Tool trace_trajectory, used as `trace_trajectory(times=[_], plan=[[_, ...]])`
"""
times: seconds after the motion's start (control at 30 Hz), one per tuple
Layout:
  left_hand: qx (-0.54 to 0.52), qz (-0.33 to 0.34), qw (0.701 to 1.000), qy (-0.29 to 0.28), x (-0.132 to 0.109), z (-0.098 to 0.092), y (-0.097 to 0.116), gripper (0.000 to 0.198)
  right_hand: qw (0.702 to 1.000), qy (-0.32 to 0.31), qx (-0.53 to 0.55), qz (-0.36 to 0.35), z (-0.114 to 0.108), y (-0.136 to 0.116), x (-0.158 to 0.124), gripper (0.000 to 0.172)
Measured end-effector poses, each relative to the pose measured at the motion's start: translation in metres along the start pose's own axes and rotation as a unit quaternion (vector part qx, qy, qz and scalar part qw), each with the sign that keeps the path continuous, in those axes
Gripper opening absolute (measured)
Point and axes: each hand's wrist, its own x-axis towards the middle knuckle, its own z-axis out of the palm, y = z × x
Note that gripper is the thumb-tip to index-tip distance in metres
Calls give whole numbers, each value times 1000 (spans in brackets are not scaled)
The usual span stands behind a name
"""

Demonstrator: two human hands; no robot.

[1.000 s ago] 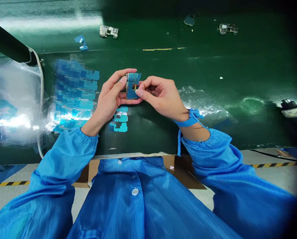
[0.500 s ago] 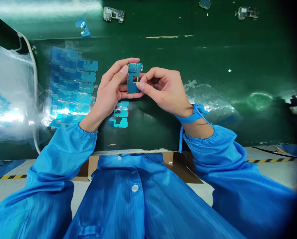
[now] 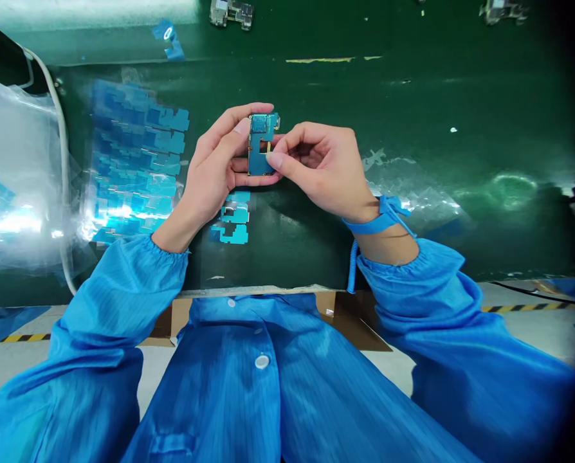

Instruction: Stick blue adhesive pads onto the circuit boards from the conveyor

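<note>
A small phone-sized circuit board (image 3: pixel 261 145) with blue-green film on it and gold-coloured edges is held upright in the middle of the view. It has a rectangular cut-out near its centre. My left hand (image 3: pixel 215 170) cradles it from the left and behind, fingers wrapped around its back. My right hand (image 3: pixel 321 170) comes in from the right, with the thumb pressed on the board's lower right face and the fingers curled near its top edge. Part of the board's back is hidden by my fingers.
Overlapping blue film pieces (image 3: pixel 136 167) lie left of my hands, with smaller ones (image 3: pixel 232 225) just below. A clear plastic bag (image 3: pixel 17 173) lies further left. Metal parts (image 3: pixel 231 13) sit along the top of the green mat (image 3: pixel 413 103). A blue wrist strap (image 3: pixel 384 215) circles my right wrist.
The whole scene has drifted upward and slightly left in the view, with the metal parts nearly off the top edge. Both hands stay on the board, which has barely shifted.
</note>
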Motion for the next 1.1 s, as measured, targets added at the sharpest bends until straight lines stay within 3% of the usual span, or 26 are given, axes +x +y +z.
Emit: trace_trajectory(times=[0.67, 1.1], plan=[[-13, 6, 1000, -6, -3, 1, 2, 55, 999, -14, -37, -27, -3, 1, 1, 57], [-11, 47, 998, -49, 16, -14, -21, 56, 996, -14, -55, -70, -3, 10, 2, 62]])
